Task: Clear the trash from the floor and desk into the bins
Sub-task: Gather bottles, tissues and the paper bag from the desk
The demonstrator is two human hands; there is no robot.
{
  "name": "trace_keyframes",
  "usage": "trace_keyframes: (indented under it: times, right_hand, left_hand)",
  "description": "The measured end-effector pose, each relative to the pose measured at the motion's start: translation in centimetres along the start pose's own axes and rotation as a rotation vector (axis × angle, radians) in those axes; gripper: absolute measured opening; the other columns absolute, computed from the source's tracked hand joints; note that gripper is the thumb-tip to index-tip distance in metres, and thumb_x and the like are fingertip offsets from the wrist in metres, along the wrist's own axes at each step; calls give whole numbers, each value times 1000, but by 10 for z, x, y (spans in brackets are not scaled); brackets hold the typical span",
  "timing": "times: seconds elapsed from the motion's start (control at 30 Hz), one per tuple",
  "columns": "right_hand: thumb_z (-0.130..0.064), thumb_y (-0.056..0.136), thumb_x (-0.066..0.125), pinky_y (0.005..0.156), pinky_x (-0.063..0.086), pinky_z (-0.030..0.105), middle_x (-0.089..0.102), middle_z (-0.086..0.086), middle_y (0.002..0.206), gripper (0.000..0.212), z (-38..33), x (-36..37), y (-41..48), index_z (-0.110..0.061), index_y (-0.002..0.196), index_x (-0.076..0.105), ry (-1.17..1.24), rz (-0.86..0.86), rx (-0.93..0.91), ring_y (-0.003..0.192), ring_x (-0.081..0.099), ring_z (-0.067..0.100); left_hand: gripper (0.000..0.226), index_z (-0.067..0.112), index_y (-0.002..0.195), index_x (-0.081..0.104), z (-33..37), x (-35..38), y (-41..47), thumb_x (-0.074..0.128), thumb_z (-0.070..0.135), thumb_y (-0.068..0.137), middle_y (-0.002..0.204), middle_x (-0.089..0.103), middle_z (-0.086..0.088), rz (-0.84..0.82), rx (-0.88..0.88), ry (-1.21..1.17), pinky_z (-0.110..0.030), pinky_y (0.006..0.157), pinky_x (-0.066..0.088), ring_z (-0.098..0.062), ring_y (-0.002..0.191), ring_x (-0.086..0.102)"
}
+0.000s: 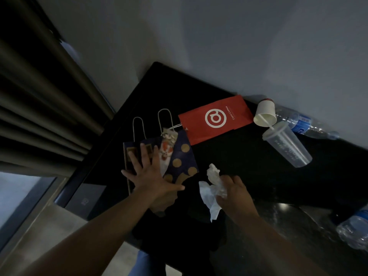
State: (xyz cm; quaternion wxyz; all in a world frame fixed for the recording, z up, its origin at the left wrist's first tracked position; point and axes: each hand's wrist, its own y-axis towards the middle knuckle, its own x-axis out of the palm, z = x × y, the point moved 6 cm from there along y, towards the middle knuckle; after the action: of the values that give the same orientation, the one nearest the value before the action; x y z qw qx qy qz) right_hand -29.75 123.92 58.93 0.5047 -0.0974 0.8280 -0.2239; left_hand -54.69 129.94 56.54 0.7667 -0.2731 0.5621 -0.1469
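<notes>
1. Head view, left: the left hand (151, 176) lay flat, fingers straight and spread, pressing on a blue paper bag (180, 156) that rested on the dark surface (249, 172). It gripped nothing.
2. Just to the right, the right hand (235, 193) was curled round a crumpled white tissue (211, 188), held at the near edge of the surface.
3. Behind these, a red paper bag (215, 118) lay flat, just beside the blue bag's handle end.
4. Further right, a paper cup (265, 113) and a clear plastic cup (286, 144) lay on their sides, close together. A water bottle (304, 124) lay behind them by the wall.
5. Far right and lower, a second bottle (354, 232) lay off the surface, apparently on the floor.
6. Judgement: gathering of the surface trash was in hand, with most items yet to go. No bin was in view. The next move called for the left hand to close on the blue bag, then carry it and the tissue to a bin.
</notes>
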Motion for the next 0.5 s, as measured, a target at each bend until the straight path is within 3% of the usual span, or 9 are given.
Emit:
trace_keyframes:
  times: [0.1, 0.3, 0.5]
  right_hand:
    - [-16, 81, 66, 79, 48, 33, 46, 7, 117, 53, -2, -11, 7, -15, 130, 47, 44, 9, 12, 98, 53, 24]
    - [-13, 82, 67, 84, 50, 35, 48, 10, 118, 51, -12, -47, 37, -10, 129, 48, -29, 68, -44, 98, 54, 23]
    - [-15, 83, 67, 93, 48, 35, 45, 9, 129, 58, -36, -85, 105, -14, 135, 42, -160, 87, -164, 113, 50, 25]
  left_hand:
    - [156, 39, 138, -36, -1, 9, 1, 65, 89, 30, 143, -50, 1, -49, -25, 19, -78, 100, 1, -40, 132, -41]
    - [153, 40, 138, -35, 0, 12, 11, 57, 94, 29, 147, -44, 0, -28, -50, 22, -78, 99, -1, -42, 135, -36]
    - [148, 42, 139, -32, -1, 16, 15, 51, 97, 29, 150, -39, 1, -39, -81, 24, -78, 101, 3, -44, 136, -34]
